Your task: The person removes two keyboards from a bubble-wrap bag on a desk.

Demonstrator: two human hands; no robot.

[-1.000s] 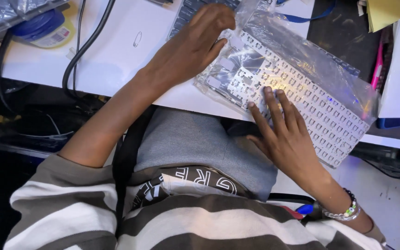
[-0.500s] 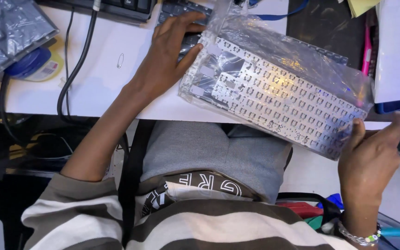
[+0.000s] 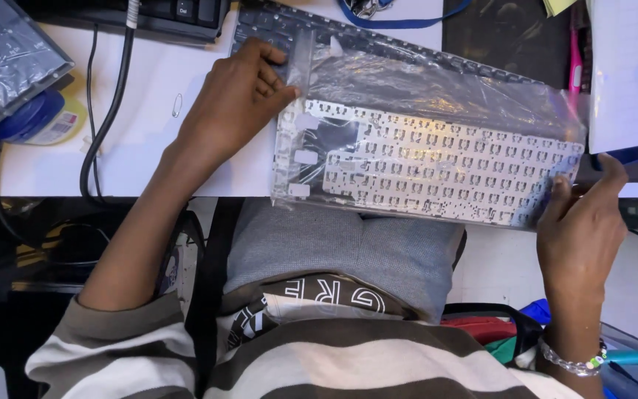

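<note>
A flat keyboard part (image 3: 437,162), pale with rows of small cut-outs, lies in a clear plastic bag (image 3: 437,89) over the front edge of the white desk (image 3: 149,148). My left hand (image 3: 234,100) grips the bag's upper left corner. My right hand (image 3: 581,225) holds the bag's lower right corner, thumb and fingers pinching the plastic. The bag's far half is crumpled and shiny. It lies partly over a dark keyboard (image 3: 275,22) behind it.
A black cable (image 3: 108,111) runs down the desk at left, beside a blue round object (image 3: 27,118) and a wrapped panel (image 3: 1,63). A paper clip (image 3: 177,105) lies near my left wrist. White paper (image 3: 629,66) sits at right; bags (image 3: 496,325) lie below.
My right hand slid off the bagged part's face to its lower right corner and took hold there. The bagged part turned to lie more level. My left hand stayed at the upper left corner.
</note>
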